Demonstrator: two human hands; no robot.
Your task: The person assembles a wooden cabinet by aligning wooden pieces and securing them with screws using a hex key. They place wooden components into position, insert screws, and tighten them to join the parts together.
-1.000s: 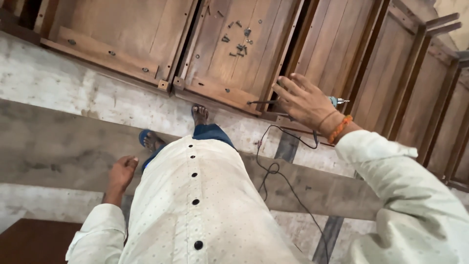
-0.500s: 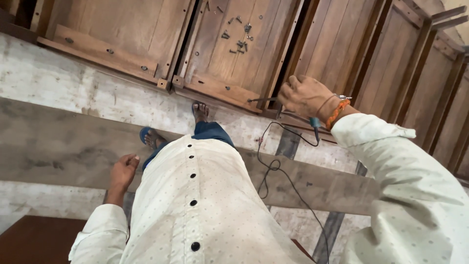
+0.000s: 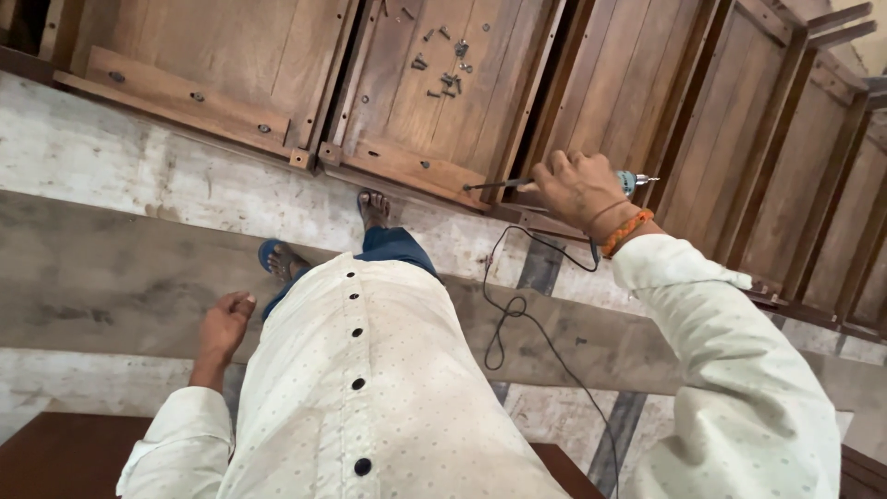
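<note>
My right hand [image 3: 575,189] is held out over the edge of a wooden door panel [image 3: 434,111] that lies flat on the floor. It grips a teal power drill [image 3: 632,181] whose bit points right. A thin dark-shafted screwdriver [image 3: 494,185] sticks out to the left of the same hand. The drill's black cord [image 3: 517,310] loops down across the floor. My left hand [image 3: 224,323] hangs at my side, fingers loosely curled, holding nothing. Several loose screws [image 3: 443,65] lie on the panel.
More wooden panels [image 3: 185,65] and frames [image 3: 758,139] lie side by side across the top and right. My feet, one in a blue sandal [image 3: 275,259], stand on a stained concrete floor [image 3: 111,176]. A dark brown surface [image 3: 65,457] shows at the bottom left.
My right hand's spread fingers have closed around the drill and screwdriver, and the wrist has turned so the drill bit shows to the right again. The left hand has stayed put.
</note>
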